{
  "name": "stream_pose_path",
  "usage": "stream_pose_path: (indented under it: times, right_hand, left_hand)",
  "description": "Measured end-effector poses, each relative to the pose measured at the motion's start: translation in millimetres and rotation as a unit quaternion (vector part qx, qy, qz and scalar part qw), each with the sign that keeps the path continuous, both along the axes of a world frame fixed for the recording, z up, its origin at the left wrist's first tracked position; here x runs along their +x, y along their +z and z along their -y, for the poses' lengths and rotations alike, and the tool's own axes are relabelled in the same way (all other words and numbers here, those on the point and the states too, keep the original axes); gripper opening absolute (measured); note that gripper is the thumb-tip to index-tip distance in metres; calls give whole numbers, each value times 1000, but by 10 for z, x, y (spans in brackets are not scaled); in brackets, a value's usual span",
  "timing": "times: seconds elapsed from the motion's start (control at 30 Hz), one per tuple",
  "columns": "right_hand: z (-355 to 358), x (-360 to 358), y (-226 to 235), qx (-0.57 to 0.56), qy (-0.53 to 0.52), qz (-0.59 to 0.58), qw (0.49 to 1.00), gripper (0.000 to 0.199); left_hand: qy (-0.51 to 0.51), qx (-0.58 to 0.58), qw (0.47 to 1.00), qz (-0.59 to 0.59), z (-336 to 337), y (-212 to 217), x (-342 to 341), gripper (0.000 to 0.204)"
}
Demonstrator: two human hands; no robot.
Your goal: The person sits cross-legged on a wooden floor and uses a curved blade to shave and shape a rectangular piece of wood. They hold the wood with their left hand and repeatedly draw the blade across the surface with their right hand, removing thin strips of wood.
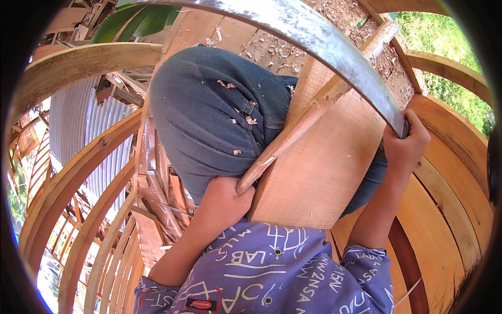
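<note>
My left hand (226, 198) is closed round the near end of a peeled wooden stick (298, 132). The stick slants away to the upper right, over a wide, smooth wooden board (319, 162) between my legs. Across the stick's far part passes a long, broad steel blade (319, 42), like a machete's, bowed in this view. My right hand (406, 137) is closed at the blade's near end, right of the board; a handle, if any, is hidden inside the fist. The blade's far end runs out of the picture at the top.
Curved wooden ribs (86, 149) rise on the left, and planking (444, 230) lines the right. Pale wood shavings (277, 55) litter the boards ahead and my trousers (209, 120). A handsaw (151, 149) and scrap wood (167, 199) lie left of my knee. Corrugated sheets (78, 125) show beyond.
</note>
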State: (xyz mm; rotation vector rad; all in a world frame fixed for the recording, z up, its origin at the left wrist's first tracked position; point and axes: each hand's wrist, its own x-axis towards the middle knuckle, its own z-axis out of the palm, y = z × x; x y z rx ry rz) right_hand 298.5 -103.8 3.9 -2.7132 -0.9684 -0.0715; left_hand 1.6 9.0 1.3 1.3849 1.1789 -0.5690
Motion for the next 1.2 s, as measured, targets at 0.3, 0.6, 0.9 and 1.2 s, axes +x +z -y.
stream_pose_path:
  times: [0.3,0.6,0.9,1.2]
  right_hand:
    - [-82,-199,69,-14,89,1,996,15]
    - [-95,-9,50,-37,-31,-16,999,18]
    - [-153,290,-45,-37,-24,39,998,16]
    - [-245,-28,68,-45,96,32,994,18]
  left_hand:
    - [-2,6,1000,-18,7,-39,-13,26]
    - [8,35,999,18,46,-43,0,27]
    - [8,16,1000,-10,-6,16,32,27]
    - [9,5,998,-59,-11,43,44,29]
